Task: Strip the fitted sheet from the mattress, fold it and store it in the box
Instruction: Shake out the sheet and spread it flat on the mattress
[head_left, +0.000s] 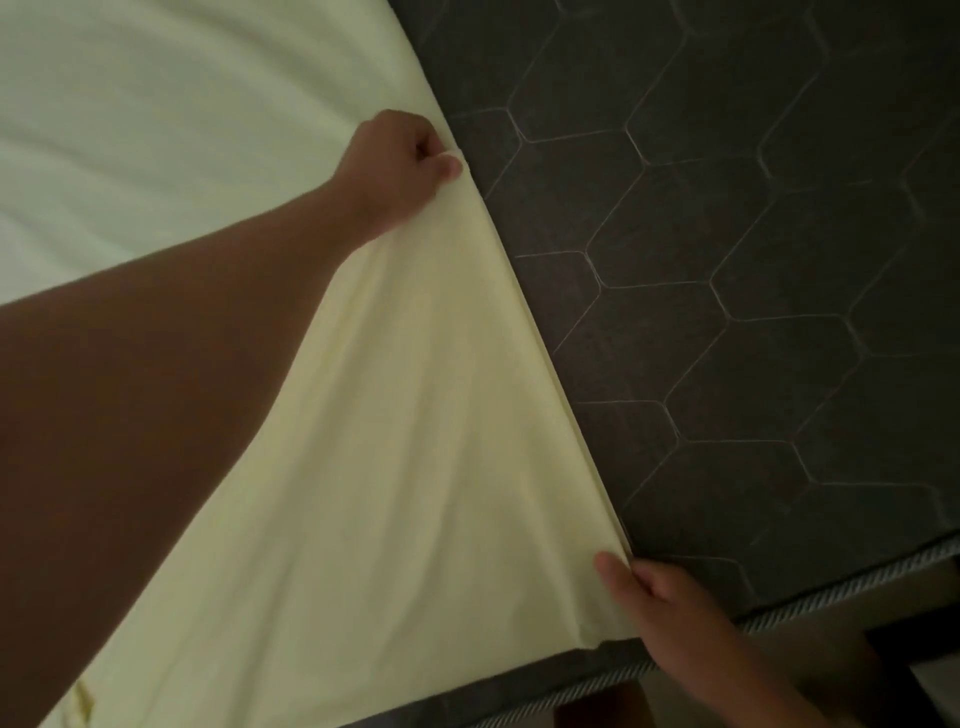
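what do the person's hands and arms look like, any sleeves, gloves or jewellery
The left hand and the long stretch of arm behind it are bare: no sleeve, glove, watch, bracelet or ring shows. The right hand and its wrist are bare too, with nothing worn.

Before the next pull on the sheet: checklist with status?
1. Left hand grips the sheet edge: ok.
2. Right hand pinches the same edge at the near side of the mattress: ok.
3. Edge between the hands straight, no snag showing: ok.
4. Sheet fully off the mattress: not ok, it covers the left part.
5. Far corners freed: cannot tell, out of view.
6. Box within reach: cannot tell, not in view.
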